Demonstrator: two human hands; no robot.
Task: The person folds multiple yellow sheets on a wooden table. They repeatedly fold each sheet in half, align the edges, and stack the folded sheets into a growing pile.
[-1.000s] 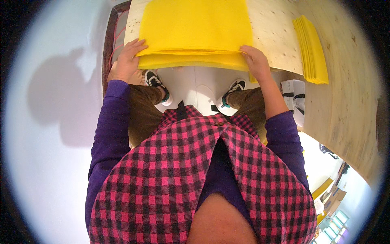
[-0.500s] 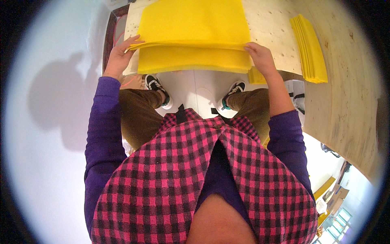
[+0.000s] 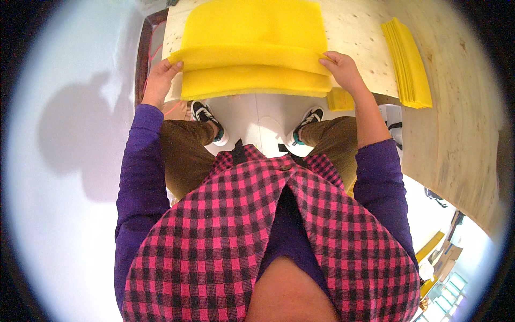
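Purple long sleeves [image 3: 140, 161] under a pink-and-black checked vest [image 3: 268, 236], brown trousers [image 3: 185, 153], and black sneakers [image 3: 206, 115] with white laces and teal soles. Pretty loud outfit honestly.

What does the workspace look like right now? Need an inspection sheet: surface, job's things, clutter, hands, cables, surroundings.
Surface: pale plywood table, speckled, mostly bare at the right.
Job's things: big yellow cloth spread on the table, its near edge lifted into a fold above a lower layer.
Clutter: stack of yellow cloths at the right; small yellow piece at the table edge.
Hands: left hand and right hand each pinch an end of the fold.
Cables: thin red cord beside the table's left edge.
Surroundings: white floor; person's shoes below the table edge.
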